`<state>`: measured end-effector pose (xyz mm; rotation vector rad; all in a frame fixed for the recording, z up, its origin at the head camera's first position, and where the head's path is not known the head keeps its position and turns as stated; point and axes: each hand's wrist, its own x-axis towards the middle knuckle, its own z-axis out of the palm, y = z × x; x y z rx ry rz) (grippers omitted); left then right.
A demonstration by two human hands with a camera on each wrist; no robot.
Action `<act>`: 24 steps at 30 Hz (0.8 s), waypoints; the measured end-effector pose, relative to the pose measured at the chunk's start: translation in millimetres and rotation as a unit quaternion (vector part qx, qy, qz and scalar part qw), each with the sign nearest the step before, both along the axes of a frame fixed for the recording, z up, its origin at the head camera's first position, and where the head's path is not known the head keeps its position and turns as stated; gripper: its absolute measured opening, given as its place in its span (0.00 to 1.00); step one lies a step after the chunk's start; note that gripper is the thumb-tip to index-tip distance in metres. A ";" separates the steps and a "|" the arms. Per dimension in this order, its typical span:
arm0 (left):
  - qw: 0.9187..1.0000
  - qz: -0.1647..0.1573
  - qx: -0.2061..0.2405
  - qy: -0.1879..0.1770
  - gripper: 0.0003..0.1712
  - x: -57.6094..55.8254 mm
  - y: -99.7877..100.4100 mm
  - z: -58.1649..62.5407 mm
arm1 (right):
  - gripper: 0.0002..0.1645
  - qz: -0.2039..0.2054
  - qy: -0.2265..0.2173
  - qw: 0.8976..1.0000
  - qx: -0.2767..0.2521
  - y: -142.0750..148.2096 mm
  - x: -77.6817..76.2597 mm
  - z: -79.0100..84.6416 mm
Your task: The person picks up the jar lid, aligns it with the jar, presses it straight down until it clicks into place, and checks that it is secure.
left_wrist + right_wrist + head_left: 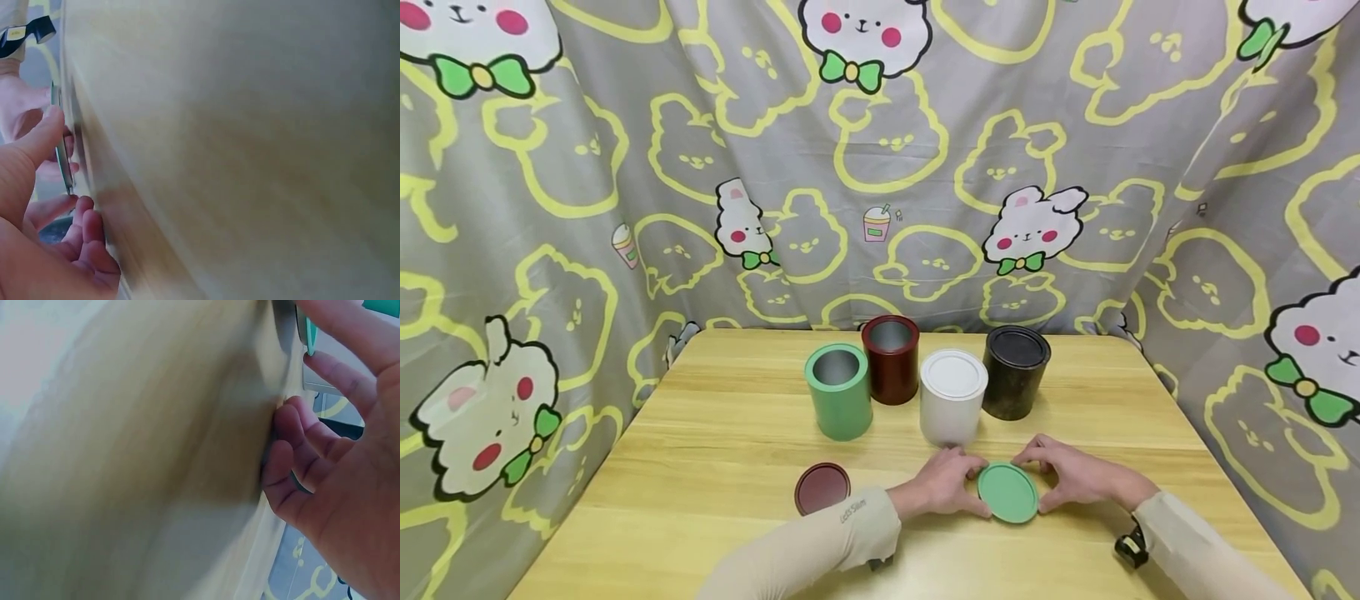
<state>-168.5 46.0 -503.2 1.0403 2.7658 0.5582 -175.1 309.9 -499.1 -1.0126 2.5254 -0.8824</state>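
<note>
Between both hands is a round green lid (1008, 493), low over the wooden table. My left hand (942, 483) holds its left rim between thumb and forefinger, the other fingers curled loosely in the left wrist view. On the opposite side, the thumb and forefinger of my right hand (1075, 473) pinch the rim. Just behind the lid stands a white can (951, 417) with a white lid on top. An open green can (842, 412) stands farther left, and a dark red lid (822, 487) lies near my left forearm.
An open dark red can (901, 379) stands behind and between the green and white cans. To the right of the white one is a black can (1011, 396) with its lid on. A patterned curtain (820, 250) hangs round the table (700, 417).
</note>
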 end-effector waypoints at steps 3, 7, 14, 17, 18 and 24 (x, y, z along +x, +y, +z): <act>1.000 0.000 0.019 -0.018 0.40 2.0 -1.2 2.6 | 0.37 0.011 0.004 1.000 -0.022 1.8 2.1 1.7; 0.998 -0.002 0.044 -0.040 0.41 5.4 -4.6 9.3 | 0.37 0.029 0.018 0.998 -0.044 0.8 6.2 7.7; 0.992 -0.030 0.100 -0.069 0.39 6.4 -20.0 27.5 | 0.37 0.030 0.028 0.998 -0.056 -9.6 13.0 25.9; 0.989 -0.051 0.116 -0.077 0.38 6.1 -29.3 35.8 | 0.36 0.029 0.036 0.997 -0.057 -16.5 15.6 34.0; 0.988 -0.057 0.121 -0.079 0.37 6.2 -32.4 38.5 | 0.35 0.029 0.041 0.997 -0.058 -19.0 16.6 36.5; 0.985 -0.068 0.133 -0.085 0.37 9.7 -53.2 56.5 | 0.34 0.038 0.080 0.994 -0.068 -36.9 23.8 53.7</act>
